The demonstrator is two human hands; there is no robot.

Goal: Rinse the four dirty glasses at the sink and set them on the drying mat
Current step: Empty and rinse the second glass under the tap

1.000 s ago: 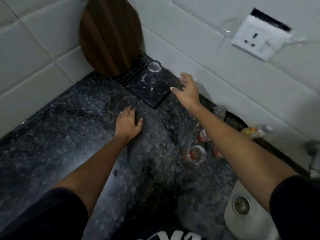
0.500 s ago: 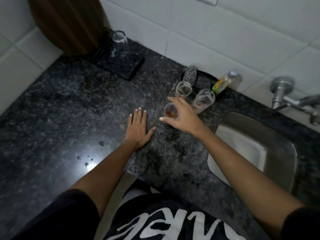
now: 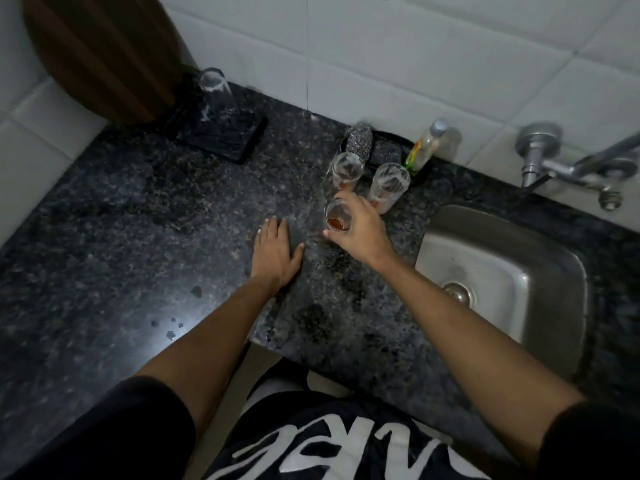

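my right hand (image 3: 356, 230): grip wrapped round a dirty glass (image 3: 336, 216) on the counter (image 3: 138, 237) by the sink (image 3: 502, 271) | my left hand (image 3: 275, 251): flat on the counter, fingers straight

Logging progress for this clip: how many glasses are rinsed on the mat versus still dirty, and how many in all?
Rinsed glass on the drying mat: 1
Dirty glasses by the sink: 3, the nearest held by the right hand
Total: 4
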